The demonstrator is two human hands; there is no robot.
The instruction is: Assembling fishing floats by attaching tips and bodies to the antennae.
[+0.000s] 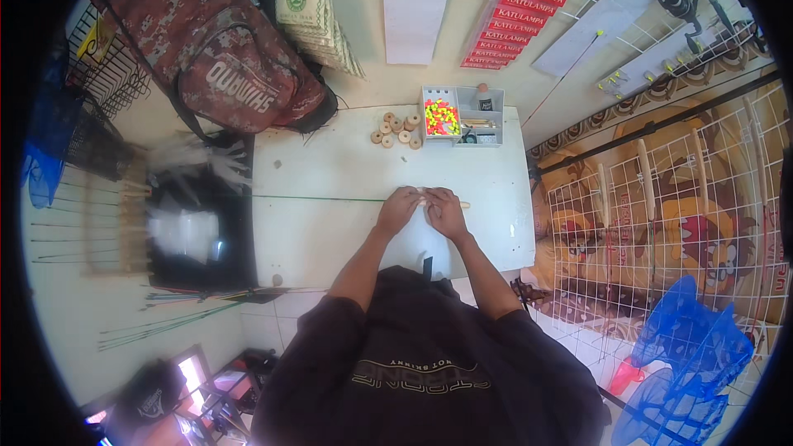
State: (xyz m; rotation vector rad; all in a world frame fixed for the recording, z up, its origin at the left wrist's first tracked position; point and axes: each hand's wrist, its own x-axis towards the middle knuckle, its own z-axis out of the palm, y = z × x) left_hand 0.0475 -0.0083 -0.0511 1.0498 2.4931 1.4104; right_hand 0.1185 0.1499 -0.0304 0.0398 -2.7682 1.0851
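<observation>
A thin green fishing rod (322, 198) lies crosswise over the white table, its left part reaching past the table's left edge. Its pale, wood-coloured butt end (465, 205) sticks out to the right of my hands. My left hand (399, 210) is closed round the rod, fingertips bent inward. Right beside it, my right hand (445, 215) is closed too, and the fingertips of both nearly meet. Something small and whitish (422, 197) shows between them; its kind is too small to make out.
Beyond my hands several wooden spools (396, 130) stand beside a grey divided box (486, 139) holding bright red and yellow floats (441, 117). A camouflage rod bag (239, 74) leans at the back left. White wire grid (661, 198) and blue nets (690, 339) are on the right.
</observation>
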